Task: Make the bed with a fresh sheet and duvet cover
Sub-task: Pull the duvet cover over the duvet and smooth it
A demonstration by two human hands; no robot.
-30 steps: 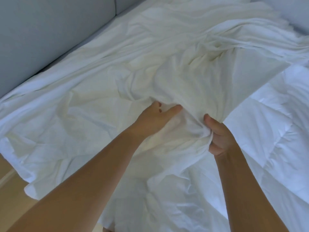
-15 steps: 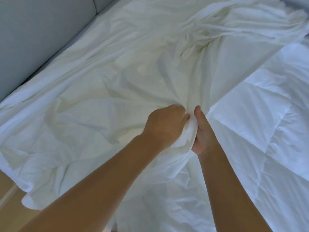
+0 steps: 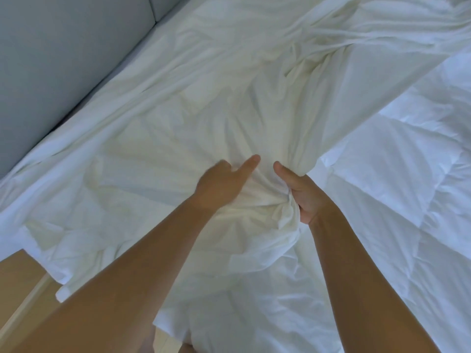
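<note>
Sheet [image 3: 204,110], head view: we note one thin white cloth, heavily creased, covering most of the frame from the upper right corner down to the bottom centre. We cannot tell whether it is the flat sheet or the duvet cover. Its left edge runs along a grey padded panel [image 3: 51,72] that fills the upper left of the frame. At lower left a corner of the cloth hangs over the bed's edge above a wooden floor [image 3: 15,281].

We see a white quilted duvet [image 3: 407,174] on the right side of the frame. The cloth's straight right edge lies over it on a diagonal, from upper right down toward the centre.

Right hand [image 3: 305,197], just right of centre: we record the fingers curled round a gathered bunch of the sheet, with the thumb raised and lying on the fabric. Creases fan out from this grip toward the top of the frame.

Left hand [image 3: 219,184], just left of centre, close beside the right hand but apart from it: back of the hand toward the camera, resting on the sheet, thumb stuck out toward the upper right. The hand is blurred and its fingers lie mostly behind it, so we cannot tell whether they are straight or curled into the cloth.

Both bare forearms enter from the bottom edge.
</note>
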